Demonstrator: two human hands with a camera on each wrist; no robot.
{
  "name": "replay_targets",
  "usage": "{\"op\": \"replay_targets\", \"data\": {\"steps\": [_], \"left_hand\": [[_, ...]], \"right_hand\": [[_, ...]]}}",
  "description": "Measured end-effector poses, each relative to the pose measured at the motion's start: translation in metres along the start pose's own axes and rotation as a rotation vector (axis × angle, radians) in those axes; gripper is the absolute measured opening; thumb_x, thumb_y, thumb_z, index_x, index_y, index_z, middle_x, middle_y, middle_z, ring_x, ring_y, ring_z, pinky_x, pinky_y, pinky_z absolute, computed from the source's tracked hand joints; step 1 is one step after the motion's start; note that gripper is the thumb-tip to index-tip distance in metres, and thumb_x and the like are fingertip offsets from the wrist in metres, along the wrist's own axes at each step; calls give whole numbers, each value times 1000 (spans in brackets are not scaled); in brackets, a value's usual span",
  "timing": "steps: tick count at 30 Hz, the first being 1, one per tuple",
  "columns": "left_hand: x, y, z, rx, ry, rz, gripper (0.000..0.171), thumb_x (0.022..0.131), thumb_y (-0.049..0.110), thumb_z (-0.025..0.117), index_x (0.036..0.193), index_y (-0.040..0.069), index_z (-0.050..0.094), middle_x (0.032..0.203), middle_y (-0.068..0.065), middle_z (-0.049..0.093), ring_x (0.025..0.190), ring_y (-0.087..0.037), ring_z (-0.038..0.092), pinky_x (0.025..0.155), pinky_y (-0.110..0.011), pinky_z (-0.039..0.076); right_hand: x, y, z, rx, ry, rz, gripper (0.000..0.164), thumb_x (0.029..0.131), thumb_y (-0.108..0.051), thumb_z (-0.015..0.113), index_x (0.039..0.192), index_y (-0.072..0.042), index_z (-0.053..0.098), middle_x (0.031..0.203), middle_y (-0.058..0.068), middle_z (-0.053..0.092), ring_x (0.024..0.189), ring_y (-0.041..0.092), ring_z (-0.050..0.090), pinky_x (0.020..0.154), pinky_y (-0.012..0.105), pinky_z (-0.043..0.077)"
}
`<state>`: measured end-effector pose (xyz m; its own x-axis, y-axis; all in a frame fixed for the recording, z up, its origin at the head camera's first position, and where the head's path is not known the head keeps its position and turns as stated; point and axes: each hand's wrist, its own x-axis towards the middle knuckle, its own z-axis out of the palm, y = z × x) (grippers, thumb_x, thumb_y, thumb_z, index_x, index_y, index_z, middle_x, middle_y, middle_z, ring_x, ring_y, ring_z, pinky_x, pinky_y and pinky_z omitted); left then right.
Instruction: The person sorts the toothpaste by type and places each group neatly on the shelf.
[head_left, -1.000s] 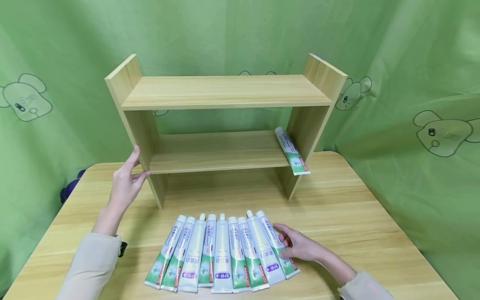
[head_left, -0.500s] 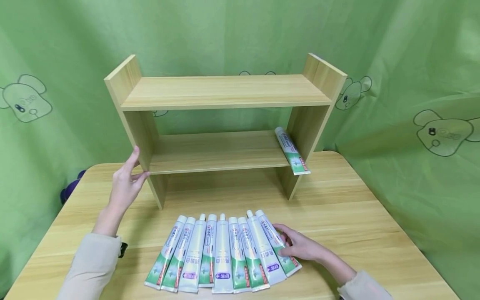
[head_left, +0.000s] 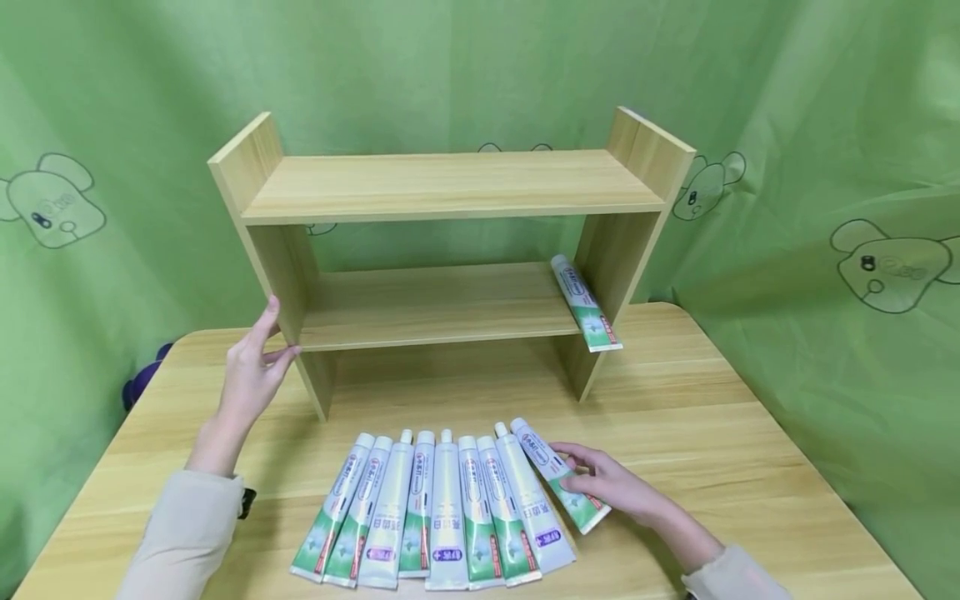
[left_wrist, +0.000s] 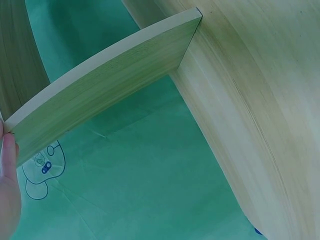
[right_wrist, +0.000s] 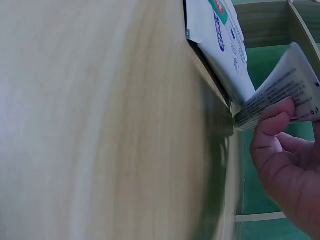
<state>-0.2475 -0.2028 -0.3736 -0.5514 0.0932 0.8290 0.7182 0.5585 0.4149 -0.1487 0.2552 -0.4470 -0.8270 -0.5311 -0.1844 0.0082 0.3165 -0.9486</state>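
My right hand (head_left: 615, 485) pinches the rightmost toothpaste tube (head_left: 538, 450), white and green, between thumb and fingers. In the right wrist view, the held tube (right_wrist: 285, 92) is tilted, its crimped end raised. Several more toothpaste tubes lie fanned out beside it, some green and white, some pale with purple labels, such as the pale tube (head_left: 447, 508). At the left, my left hand (head_left: 253, 371) grips the side panel of the wooden shelf rack (head_left: 450, 210), thumb at the front edge by the middle board. The left wrist view shows that thumb (left_wrist: 8, 160) against the wood.
One green-and-white toothpaste tube (head_left: 585, 304) lies on the middle board at its right end, its crimped end jutting past the front edge. The rack stands on a wooden table (head_left: 690, 400) before a green curtain (head_left: 375, 67). A purple object (head_left: 142, 379) shows behind the table's left edge.
My right hand has lifted the lower end of the rightmost toothpaste tube and swung it right, away from the neighbouring tube. The left hand stays at the rack.
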Motion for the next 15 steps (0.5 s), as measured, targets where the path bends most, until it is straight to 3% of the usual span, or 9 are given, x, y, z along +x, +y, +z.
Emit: {"op": "replay_targets", "data": {"steps": [10, 15], "left_hand": [[-1, -3, 2, -13, -13, 20, 88, 63, -28, 62, 139, 4, 32, 127, -33, 43, 92, -51, 55, 78, 0, 44], [0, -4, -1, 1, -12, 24, 90, 63, -28, 63, 140, 6, 31, 128, -33, 43, 93, -51, 55, 79, 0, 44]], "right_hand": [[-3, -2, 1, 24, 46, -34, 57, 90, -12, 50, 138, 8, 25, 114, 24, 47, 91, 24, 53, 71, 29, 56], [3, -4, 0, 10, 81, -76, 56, 90, -11, 50, 138, 7, 27, 111, 23, 44, 84, 17, 51, 63, 20, 52]]}}
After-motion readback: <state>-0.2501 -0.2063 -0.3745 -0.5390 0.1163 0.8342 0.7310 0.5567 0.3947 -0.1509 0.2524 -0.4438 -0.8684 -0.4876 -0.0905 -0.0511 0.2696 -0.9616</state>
